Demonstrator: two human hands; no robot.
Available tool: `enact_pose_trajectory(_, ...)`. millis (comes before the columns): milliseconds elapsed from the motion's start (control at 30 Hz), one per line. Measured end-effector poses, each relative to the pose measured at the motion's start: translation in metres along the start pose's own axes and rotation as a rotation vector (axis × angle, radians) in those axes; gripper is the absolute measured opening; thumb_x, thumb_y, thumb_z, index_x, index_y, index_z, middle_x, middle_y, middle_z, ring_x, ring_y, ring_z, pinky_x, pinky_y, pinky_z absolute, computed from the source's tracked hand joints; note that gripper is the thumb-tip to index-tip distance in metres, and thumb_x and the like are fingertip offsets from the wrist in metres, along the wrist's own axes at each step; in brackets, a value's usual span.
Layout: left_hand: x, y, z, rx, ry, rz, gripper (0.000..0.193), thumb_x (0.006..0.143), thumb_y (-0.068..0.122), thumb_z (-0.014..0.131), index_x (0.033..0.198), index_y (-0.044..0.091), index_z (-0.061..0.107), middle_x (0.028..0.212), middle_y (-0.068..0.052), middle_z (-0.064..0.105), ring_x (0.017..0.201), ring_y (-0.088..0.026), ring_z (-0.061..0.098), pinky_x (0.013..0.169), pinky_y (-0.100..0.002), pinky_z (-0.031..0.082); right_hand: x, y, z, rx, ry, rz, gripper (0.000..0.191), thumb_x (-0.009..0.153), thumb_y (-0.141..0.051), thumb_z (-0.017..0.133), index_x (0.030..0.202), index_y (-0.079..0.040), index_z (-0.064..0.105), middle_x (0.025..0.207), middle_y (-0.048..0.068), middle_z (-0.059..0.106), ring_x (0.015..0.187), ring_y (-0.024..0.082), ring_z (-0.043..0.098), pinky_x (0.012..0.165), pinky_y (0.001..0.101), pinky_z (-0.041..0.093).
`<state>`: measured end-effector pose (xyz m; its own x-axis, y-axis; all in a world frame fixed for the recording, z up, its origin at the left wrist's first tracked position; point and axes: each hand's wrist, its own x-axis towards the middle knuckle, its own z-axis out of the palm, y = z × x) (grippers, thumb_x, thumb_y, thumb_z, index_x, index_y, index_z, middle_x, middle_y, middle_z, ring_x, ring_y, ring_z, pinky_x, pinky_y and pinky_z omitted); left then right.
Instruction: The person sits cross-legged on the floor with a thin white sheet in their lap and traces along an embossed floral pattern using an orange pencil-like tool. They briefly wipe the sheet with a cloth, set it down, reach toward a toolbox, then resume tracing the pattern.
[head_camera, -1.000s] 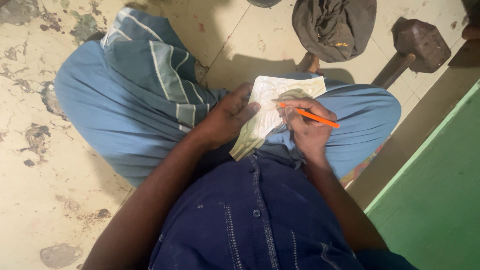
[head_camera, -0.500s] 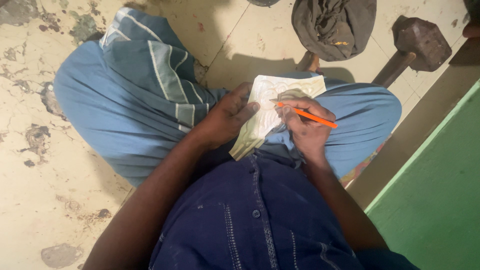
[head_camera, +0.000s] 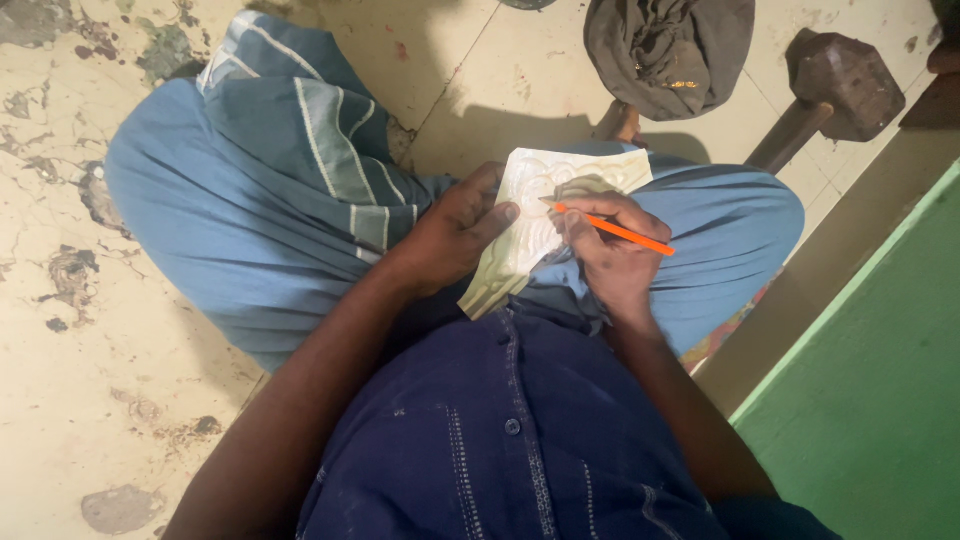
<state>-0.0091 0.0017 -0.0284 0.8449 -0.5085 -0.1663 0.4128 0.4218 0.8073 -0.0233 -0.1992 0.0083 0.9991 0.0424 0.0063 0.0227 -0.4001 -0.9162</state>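
A pale, thin rectangular slab (head_camera: 540, 215) with a drawn curling pattern rests on my lap, across the blue striped cloth (head_camera: 260, 190) over my knees. My left hand (head_camera: 455, 235) grips the slab's left edge, thumb on its face. My right hand (head_camera: 605, 250) holds an orange pencil (head_camera: 615, 230), its tip touching the slab's upper middle. Part of the slab is hidden beneath both hands.
A dark crumpled cloth (head_camera: 670, 50) lies on the worn tiled floor (head_camera: 60, 330) ahead. A heavy wooden mallet (head_camera: 835, 90) lies at the upper right beside a brown ledge. A green surface (head_camera: 880, 400) fills the right side.
The pencil tip and my right hand shift slightly on the slab; my left hand stays put.
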Motion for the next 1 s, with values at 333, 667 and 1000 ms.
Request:
enact_pose_trajectory(333, 0.0001, 0.0002, 0.0006, -0.039, -0.006, 0.005, 0.038, 0.108, 0.005, 0.049, 0.145, -0.001, 0.045, 0.139, -0.014, 0.061, 0.129, -0.018, 0.057, 0.111, -0.034, 0.045, 0.0009, -0.0009, -0.0002, -0.01, -0.001, 0.056, 0.01, 0.095, 0.0, 0.07, 0.104, 0.003, 0.075, 0.099, 0.01, 0.075, 0.081, 0.012, 0.069, 0.074, 0.0252, 0.056)
enact_pose_trajectory(667, 0.0013, -0.0004, 0.001, -0.039, -0.009, 0.006, 0.037, 0.108, 0.004, 0.049, 0.144, -0.002, 0.045, 0.139, -0.013, 0.061, 0.129, -0.018, 0.057, 0.112, -0.034, 0.045, 0.0009, -0.0016, -0.0002, 0.041, -0.02, 0.028, 0.01, 0.095, 0.001, 0.07, 0.104, 0.003, 0.073, 0.099, 0.011, 0.074, 0.082, 0.013, 0.069, 0.075, 0.0257, 0.057)
enact_pose_trajectory(1000, 0.0009, -0.0021, 0.0009, -0.035, 0.002, -0.007, 0.037, 0.108, 0.003, 0.05, 0.145, -0.001, 0.046, 0.136, -0.013, 0.063, 0.125, -0.017, 0.058, 0.109, -0.034, 0.047, -0.001, 0.0036, -0.0019, -0.009, -0.002, -0.007, 0.009, 0.094, -0.001, 0.073, 0.103, 0.003, 0.073, 0.101, 0.011, 0.075, 0.084, 0.013, 0.069, 0.077, 0.0259, 0.057)
